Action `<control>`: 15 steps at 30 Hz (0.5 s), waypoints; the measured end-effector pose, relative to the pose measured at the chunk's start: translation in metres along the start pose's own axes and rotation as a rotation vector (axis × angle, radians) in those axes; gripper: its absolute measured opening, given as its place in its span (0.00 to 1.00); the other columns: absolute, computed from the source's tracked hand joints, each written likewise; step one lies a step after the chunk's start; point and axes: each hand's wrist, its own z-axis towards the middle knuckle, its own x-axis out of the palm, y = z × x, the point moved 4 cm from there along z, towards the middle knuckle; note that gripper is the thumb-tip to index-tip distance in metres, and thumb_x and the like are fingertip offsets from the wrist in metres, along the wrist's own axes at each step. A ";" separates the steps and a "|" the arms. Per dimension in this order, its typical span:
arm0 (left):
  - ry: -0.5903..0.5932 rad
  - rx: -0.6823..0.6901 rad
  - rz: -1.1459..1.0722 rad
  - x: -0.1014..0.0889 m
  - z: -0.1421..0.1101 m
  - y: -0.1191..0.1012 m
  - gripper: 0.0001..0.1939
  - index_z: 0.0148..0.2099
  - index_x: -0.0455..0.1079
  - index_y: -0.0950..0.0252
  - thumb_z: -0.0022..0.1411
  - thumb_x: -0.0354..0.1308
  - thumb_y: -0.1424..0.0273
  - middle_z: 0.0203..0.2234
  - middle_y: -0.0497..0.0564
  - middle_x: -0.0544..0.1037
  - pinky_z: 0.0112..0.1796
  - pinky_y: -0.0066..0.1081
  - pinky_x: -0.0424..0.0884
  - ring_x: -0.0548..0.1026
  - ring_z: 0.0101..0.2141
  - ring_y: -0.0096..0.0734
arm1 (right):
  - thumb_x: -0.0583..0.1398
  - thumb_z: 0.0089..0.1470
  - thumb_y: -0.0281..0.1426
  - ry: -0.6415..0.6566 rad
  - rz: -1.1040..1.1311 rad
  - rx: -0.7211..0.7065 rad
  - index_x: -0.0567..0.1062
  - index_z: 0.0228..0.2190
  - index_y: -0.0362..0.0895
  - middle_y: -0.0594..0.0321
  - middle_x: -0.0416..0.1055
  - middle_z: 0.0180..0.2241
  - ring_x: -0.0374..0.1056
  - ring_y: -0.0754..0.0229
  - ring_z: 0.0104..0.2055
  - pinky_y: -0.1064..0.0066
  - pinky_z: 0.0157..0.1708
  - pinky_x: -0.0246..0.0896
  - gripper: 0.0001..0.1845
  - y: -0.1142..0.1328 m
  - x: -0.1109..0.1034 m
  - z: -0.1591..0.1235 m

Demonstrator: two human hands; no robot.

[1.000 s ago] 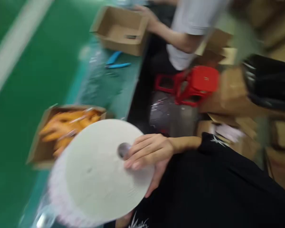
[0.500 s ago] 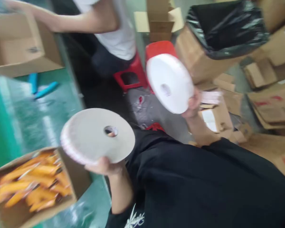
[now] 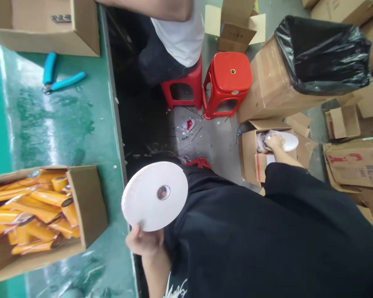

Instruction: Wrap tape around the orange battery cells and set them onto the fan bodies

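Note:
My left hand [image 3: 146, 242] pinches the lower edge of a white roll [image 3: 146, 198], a flat disc with a small round hole in its middle. The roll is held up beside the table's edge, its face towards me. My right hand [image 3: 275, 142] reaches down into an open cardboard box [image 3: 248, 159] on the floor. Its fingers are curled at some crumpled clear plastic [image 3: 261, 141]; what they grip is too small to make out. Another white roll [image 3: 290, 141] lies in the box, partly behind that hand and wrist.
On the green table [image 3: 105, 260] are a carton of orange-wrapped pieces [image 3: 95, 207], blue-handled pliers [image 3: 66, 80] and another carton [image 3: 87, 31]. A co-worker [image 3: 180, 37] sits near a red stool [image 3: 231, 72]. A carton lined with a black bag [image 3: 326, 54] and flattened cardboard [image 3: 357, 161] stand on the right.
My right hand has gone from holding its white roll up in the air down to the box on the floor. My left hand and its roll have shifted right and slightly down in view.

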 end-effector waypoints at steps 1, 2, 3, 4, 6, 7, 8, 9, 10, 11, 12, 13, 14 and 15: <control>-0.040 0.009 -0.016 -0.003 -0.002 -0.002 0.37 0.68 0.75 0.51 0.62 0.50 0.46 0.59 0.49 0.85 0.61 0.55 0.81 0.80 0.62 0.58 | 0.62 0.65 0.59 0.010 0.006 0.040 0.76 0.28 0.50 0.46 0.83 0.42 0.76 0.46 0.52 0.40 0.63 0.69 0.28 0.005 0.023 0.008; -0.082 0.008 -0.031 -0.006 -0.004 -0.002 0.38 0.68 0.76 0.52 0.62 0.50 0.46 0.59 0.50 0.85 0.61 0.56 0.81 0.81 0.62 0.59 | 0.60 0.66 0.58 0.046 0.024 0.059 0.77 0.30 0.48 0.45 0.83 0.42 0.77 0.46 0.50 0.40 0.61 0.71 0.27 0.015 0.051 0.016; -0.122 -0.005 -0.046 -0.008 -0.005 -0.002 0.38 0.68 0.77 0.53 0.61 0.51 0.46 0.58 0.51 0.86 0.60 0.56 0.81 0.81 0.61 0.61 | 0.59 0.66 0.59 0.107 0.047 0.059 0.79 0.34 0.47 0.46 0.83 0.41 0.77 0.48 0.48 0.42 0.59 0.73 0.28 0.031 0.085 0.023; -0.160 -0.028 -0.066 -0.010 -0.006 -0.001 0.39 0.67 0.78 0.55 0.60 0.53 0.45 0.56 0.53 0.87 0.59 0.56 0.82 0.82 0.60 0.62 | 0.59 0.66 0.60 0.203 0.099 0.044 0.81 0.38 0.45 0.46 0.84 0.42 0.78 0.49 0.46 0.46 0.55 0.76 0.30 0.053 0.121 0.026; -0.232 -0.089 -0.142 -0.013 -0.008 0.001 0.40 0.64 0.79 0.60 0.57 0.57 0.44 0.51 0.57 0.88 0.56 0.56 0.83 0.83 0.58 0.65 | 0.59 0.64 0.65 0.493 0.302 -0.022 0.81 0.51 0.45 0.46 0.85 0.48 0.81 0.52 0.44 0.54 0.49 0.79 0.38 0.113 0.194 0.020; -0.267 -0.115 -0.201 -0.015 -0.008 0.001 0.41 0.63 0.80 0.62 0.55 0.59 0.44 0.49 0.58 0.89 0.55 0.56 0.84 0.83 0.57 0.66 | 0.59 0.63 0.67 0.678 0.465 -0.058 0.78 0.59 0.45 0.45 0.84 0.53 0.82 0.52 0.47 0.57 0.48 0.80 0.42 0.149 0.225 0.011; -0.290 -0.133 -0.265 -0.018 -0.008 0.000 0.41 0.62 0.80 0.64 0.54 0.60 0.45 0.47 0.59 0.89 0.55 0.56 0.84 0.83 0.57 0.67 | 0.60 0.62 0.68 0.852 0.617 -0.103 0.75 0.64 0.47 0.45 0.82 0.58 0.82 0.50 0.51 0.57 0.50 0.80 0.46 0.186 0.247 0.000; -0.304 -0.144 -0.328 -0.021 -0.009 -0.002 0.41 0.62 0.80 0.65 0.53 0.61 0.45 0.46 0.60 0.89 0.55 0.56 0.84 0.83 0.57 0.68 | 0.62 0.60 0.69 0.996 0.736 -0.155 0.72 0.67 0.48 0.45 0.80 0.62 0.81 0.48 0.56 0.57 0.53 0.79 0.49 0.220 0.263 -0.009; -0.314 -0.149 -0.386 -0.025 -0.012 -0.004 0.41 0.61 0.81 0.65 0.53 0.61 0.45 0.46 0.60 0.89 0.55 0.57 0.84 0.83 0.58 0.68 | 0.64 0.58 0.69 1.108 0.821 -0.206 0.70 0.69 0.49 0.46 0.78 0.64 0.80 0.46 0.60 0.57 0.55 0.78 0.51 0.252 0.272 -0.016; -0.321 -0.152 -0.437 -0.029 -0.017 -0.007 0.41 0.61 0.81 0.65 0.53 0.62 0.44 0.47 0.60 0.89 0.55 0.57 0.84 0.83 0.58 0.68 | 0.66 0.57 0.68 1.182 0.867 -0.258 0.68 0.71 0.51 0.47 0.77 0.66 0.78 0.45 0.62 0.57 0.57 0.77 0.53 0.279 0.276 -0.020; -0.336 -0.150 -0.480 -0.034 -0.024 -0.009 0.40 0.61 0.81 0.65 0.54 0.62 0.44 0.48 0.60 0.89 0.56 0.58 0.84 0.83 0.59 0.68 | 0.65 0.58 0.69 1.232 0.888 -0.304 0.66 0.73 0.53 0.48 0.76 0.67 0.78 0.45 0.63 0.57 0.57 0.77 0.53 0.302 0.278 -0.021; -0.364 -0.144 -0.517 -0.040 -0.033 -0.010 0.40 0.61 0.81 0.65 0.55 0.62 0.44 0.49 0.60 0.89 0.56 0.58 0.84 0.83 0.59 0.68 | 0.64 0.59 0.69 1.269 0.892 -0.347 0.64 0.74 0.55 0.49 0.75 0.68 0.78 0.46 0.63 0.57 0.57 0.78 0.54 0.321 0.278 -0.019; -0.394 -0.135 -0.544 -0.045 -0.044 -0.009 0.39 0.61 0.81 0.65 0.57 0.61 0.43 0.49 0.59 0.89 0.56 0.59 0.83 0.83 0.59 0.68 | 0.63 0.59 0.70 1.298 0.877 -0.400 0.63 0.75 0.58 0.50 0.75 0.68 0.78 0.47 0.62 0.56 0.56 0.78 0.53 0.337 0.276 -0.017; -0.426 -0.131 -0.576 -0.050 -0.055 -0.007 0.38 0.60 0.81 0.65 0.59 0.61 0.43 0.49 0.60 0.89 0.56 0.60 0.83 0.83 0.58 0.68 | 0.63 0.57 0.71 1.321 0.839 -0.477 0.65 0.74 0.60 0.51 0.75 0.68 0.78 0.47 0.62 0.56 0.56 0.79 0.53 0.351 0.273 -0.015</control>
